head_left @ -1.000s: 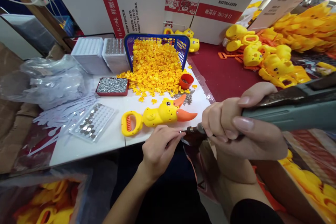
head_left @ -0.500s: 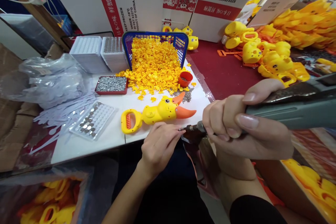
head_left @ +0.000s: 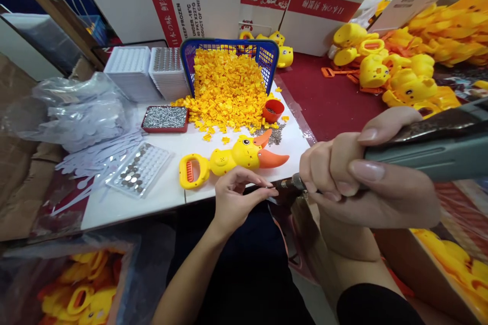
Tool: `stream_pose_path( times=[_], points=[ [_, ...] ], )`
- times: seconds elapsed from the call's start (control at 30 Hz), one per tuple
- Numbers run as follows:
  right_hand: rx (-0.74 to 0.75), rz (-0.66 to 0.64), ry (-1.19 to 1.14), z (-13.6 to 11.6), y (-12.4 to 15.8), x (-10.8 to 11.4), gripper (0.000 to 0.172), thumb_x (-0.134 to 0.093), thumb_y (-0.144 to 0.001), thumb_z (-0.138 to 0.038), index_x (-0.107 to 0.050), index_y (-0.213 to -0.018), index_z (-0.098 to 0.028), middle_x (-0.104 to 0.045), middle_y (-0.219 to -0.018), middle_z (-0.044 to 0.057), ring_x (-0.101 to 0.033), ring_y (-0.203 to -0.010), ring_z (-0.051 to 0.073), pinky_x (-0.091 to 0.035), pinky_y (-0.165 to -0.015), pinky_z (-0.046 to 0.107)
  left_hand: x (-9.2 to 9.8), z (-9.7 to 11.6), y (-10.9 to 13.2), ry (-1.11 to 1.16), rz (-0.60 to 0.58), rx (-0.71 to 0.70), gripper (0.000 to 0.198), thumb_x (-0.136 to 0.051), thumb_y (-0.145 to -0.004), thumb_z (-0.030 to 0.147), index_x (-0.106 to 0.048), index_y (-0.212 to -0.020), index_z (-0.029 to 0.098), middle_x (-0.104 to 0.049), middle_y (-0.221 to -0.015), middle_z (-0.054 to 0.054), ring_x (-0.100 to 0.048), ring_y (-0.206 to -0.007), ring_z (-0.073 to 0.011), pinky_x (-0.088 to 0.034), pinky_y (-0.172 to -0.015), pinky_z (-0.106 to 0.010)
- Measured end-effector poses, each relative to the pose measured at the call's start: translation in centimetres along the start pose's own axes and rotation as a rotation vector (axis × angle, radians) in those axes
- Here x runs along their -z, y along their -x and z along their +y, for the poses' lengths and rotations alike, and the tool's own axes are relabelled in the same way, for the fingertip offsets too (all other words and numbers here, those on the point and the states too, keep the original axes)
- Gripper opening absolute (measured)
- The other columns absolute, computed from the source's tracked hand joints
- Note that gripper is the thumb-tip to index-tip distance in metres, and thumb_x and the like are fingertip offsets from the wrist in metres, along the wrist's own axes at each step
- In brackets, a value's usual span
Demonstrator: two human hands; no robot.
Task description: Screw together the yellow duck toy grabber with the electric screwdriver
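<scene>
My right hand is wrapped round a grey-green power screwdriver, its bit pointing left. At the bit's tip, my left hand pinches a small screw between thumb and forefinger; the fingertips cover most of it. Just behind my left hand, a yellow duck-headed grabber toy lies on its side on the white table. It has an open orange beak and a loop handle with an orange trigger. Loose screws are scattered beyond the beak, beside a red cup with screws inside.
A blue basket spills small yellow parts onto the table. Left of it stand a red tray of metal pins, stacked white trays and a tray of button cells. Yellow duck parts are heaped at right.
The left hand has turned, so its thumb and forefinger now show apart from the palm, pinching at the bit's tip. The view has shifted slightly. The toy has stayed on the table.
</scene>
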State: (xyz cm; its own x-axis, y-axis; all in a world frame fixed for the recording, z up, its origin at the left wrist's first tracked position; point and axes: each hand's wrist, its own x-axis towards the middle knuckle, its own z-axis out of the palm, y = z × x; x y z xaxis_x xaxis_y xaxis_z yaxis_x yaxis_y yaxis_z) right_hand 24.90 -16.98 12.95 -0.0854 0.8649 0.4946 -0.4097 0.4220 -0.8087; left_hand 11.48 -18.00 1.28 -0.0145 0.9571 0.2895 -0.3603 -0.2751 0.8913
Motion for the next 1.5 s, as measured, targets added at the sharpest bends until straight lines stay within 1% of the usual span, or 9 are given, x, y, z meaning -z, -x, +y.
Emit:
stream_pose_path(
  times=[0.07, 0.13, 0.23, 0.33, 0.4, 0.47, 0.6, 0.9, 1.5],
  points=[
    [0.005, 0.043, 0.0, 0.4, 0.2, -0.1, 0.018, -0.062, -0.083, -0.013, -0.058, -0.093, -0.027, -0.044, -0.048, -0.01, -0.035, -0.033, 0.008, -0.04, -0.038, 0.025, 0.4, -0.1, -0.2, -0.137, -0.045, -0.118, 0.028, -0.087, -0.076, 0.034, -0.064, -0.08, 0.019, -0.076, -0.072, -0.001, -0.076, -0.067, -0.0159, -0.064, -0.067, -0.025],
    [0.016, 0.101, 0.024, 0.9, 0.2, -0.2, 0.017, -0.061, -0.081, -0.013, -0.058, -0.09, -0.027, -0.044, -0.048, -0.01, -0.035, -0.032, 0.008, -0.04, -0.038, 0.025, 1.1, -0.2, -0.8, -0.397, -0.122, -0.324, 0.026, -0.084, -0.081, 0.034, -0.067, -0.095, 0.02, -0.08, -0.09, -0.005, -0.078, -0.084, -0.0195, -0.064, -0.08, -0.031],
    [0.018, 0.189, 0.093, 1.7, -0.6, -0.1, 0.02, -0.064, -0.076, -0.012, -0.057, -0.086, -0.028, -0.044, -0.047, -0.01, -0.037, -0.033, 0.007, -0.04, -0.039, 0.025, 2.2, -0.6, -2.6, -0.929, -0.216, -0.572, 0.057, -0.078, -0.083, 0.048, -0.061, -0.127, 0.017, -0.069, -0.133, -0.021, -0.064, -0.128, -0.034, -0.053, -0.106, -0.049],
    [0.054, 0.3, 0.147, 2.9, -2.2, 0.2, 0.022, -0.069, -0.073, -0.012, -0.055, -0.081, -0.027, -0.044, -0.045, -0.011, -0.036, -0.032, 0.008, -0.036, -0.037, 0.026, 2.9, -1.3, -4.2, -1.311, -0.247, -0.515, 0.091, -0.068, -0.081, 0.068, -0.048, -0.147, 0.009, -0.05, -0.151, -0.03, -0.047, -0.143, -0.0431, -0.044, -0.112, -0.057],
    [0.094, 0.369, 0.164, 4.0, -3.6, 0.5, 0.02, -0.071, -0.071, -0.016, -0.056, -0.077, -0.027, -0.042, -0.042, -0.012, -0.031, -0.029, 0.008, -0.03, -0.033, 0.026, 2.9, -1.7, -4.7, -1.458, -0.3, -0.398, 0.095, -0.062, -0.083, 0.074, -0.046, -0.149, 0.008, -0.047, -0.154, -0.03, -0.054, -0.135, -0.0423, -0.049, -0.104, -0.053],
    [0.103, 0.394, 0.164, 5.0, -4.7, 0.9, 0.019, -0.072, -0.069, -0.02, -0.055, -0.074, -0.027, -0.04, -0.04, -0.012, -0.028, -0.027, 0.007, -0.025, -0.03, 0.025, 2.7, -1.9, -4.5, -1.553, -0.354, -0.322, 0.085, -0.059, -0.088, 0.071, -0.049, -0.148, 0.011, -0.05, -0.153, -0.028, -0.064, -0.122, -0.038, -0.052, -0.094, -0.048],
    [0.071, 0.383, 0.164, 6.3, -6.1, 1.3, 0.022, -0.073, -0.066, -0.021, -0.053, -0.074, -0.027, -0.04, -0.039, -0.012, -0.028, -0.028, 0.007, -0.024, -0.031, 0.025, 2.4, -2.1, -4.0, -1.593, -0.35, -0.349, 0.072, -0.058, -0.092, 0.065, -0.055, -0.143, 0.015, -0.06, -0.146, -0.022, -0.069, -0.106, -0.0322, -0.051, -0.085, -0.044],
    [-0.013, 0.366, 0.181, 8.0, -7.0, 1.2, 0.023, -0.072, -0.063, -0.021, -0.053, -0.073, -0.028, -0.04, -0.039, -0.013, -0.026, -0.027, 0.008, -0.019, -0.032, 0.026, 2.5, -2.3, -4.4, -1.575, -0.302, -0.402, 0.068, -0.054, -0.092, 0.069, -0.062, -0.135, 0.018, -0.067, -0.137, -0.015, -0.069, -0.091, -0.028, -0.05, -0.076, -0.043],
    [0.031, 0.343, 0.206, 8.3, -7.2, 0.7, 0.018, -0.069, -0.067, -0.015, -0.056, -0.074, -0.025, -0.044, -0.04, -0.012, -0.029, -0.027, 0.006, -0.026, -0.03, 0.024, 2.5, -2.3, -4.5, -1.531, -0.3, -0.34, 0.069, -0.056, -0.09, 0.07, -0.06, -0.136, 0.018, -0.066, -0.138, -0.016, -0.069, -0.092, -0.0292, -0.05, -0.075, -0.044]
  ],
)
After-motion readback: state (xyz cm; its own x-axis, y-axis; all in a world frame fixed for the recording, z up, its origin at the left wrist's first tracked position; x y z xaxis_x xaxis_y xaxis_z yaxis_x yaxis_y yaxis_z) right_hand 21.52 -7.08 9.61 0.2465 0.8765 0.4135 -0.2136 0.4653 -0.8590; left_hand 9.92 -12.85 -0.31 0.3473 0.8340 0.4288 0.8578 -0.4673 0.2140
